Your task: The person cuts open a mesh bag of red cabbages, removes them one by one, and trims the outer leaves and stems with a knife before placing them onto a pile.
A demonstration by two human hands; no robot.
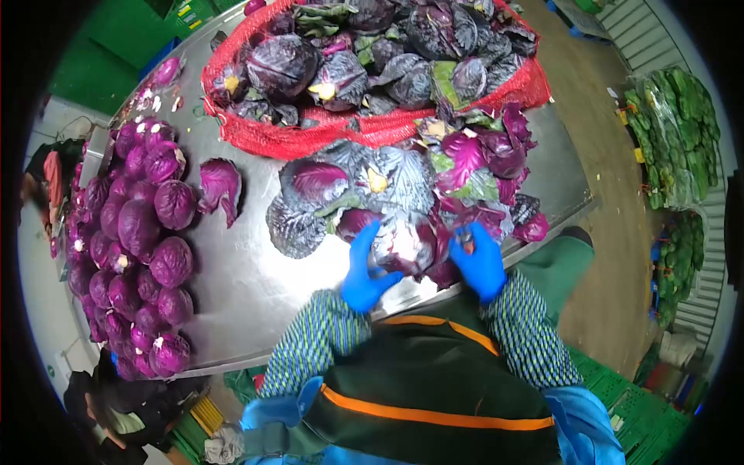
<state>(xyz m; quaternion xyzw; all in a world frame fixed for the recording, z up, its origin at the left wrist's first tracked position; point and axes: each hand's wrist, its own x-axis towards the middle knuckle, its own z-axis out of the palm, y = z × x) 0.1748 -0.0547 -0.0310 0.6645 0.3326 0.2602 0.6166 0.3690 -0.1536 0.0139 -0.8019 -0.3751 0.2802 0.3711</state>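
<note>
A red cabbage point(403, 244) with shiny outer leaves lies near the table's front edge, between my two blue-gloved hands. My left hand point(366, 275) cups its left side, fingers along the flank and thumb at the near side. On the right, my right hand point(478, 265) has its fingers curled close to the cabbage. A small brownish thing shows at those fingertips; I cannot tell what it is. Loose dark outer leaves point(298, 225) spread just beyond the cabbage, and a heap of purple trimmed leaves point(484, 159) lies to the right.
A red net sack point(256, 139) full of untrimmed cabbages covers the table's far side. Trimmed purple cabbages point(139, 229) are piled at the left, near a single loose leaf point(221, 186). Bagged green vegetables point(674, 139) stand right of the metal table point(240, 310). Another person point(116, 411) is at lower left.
</note>
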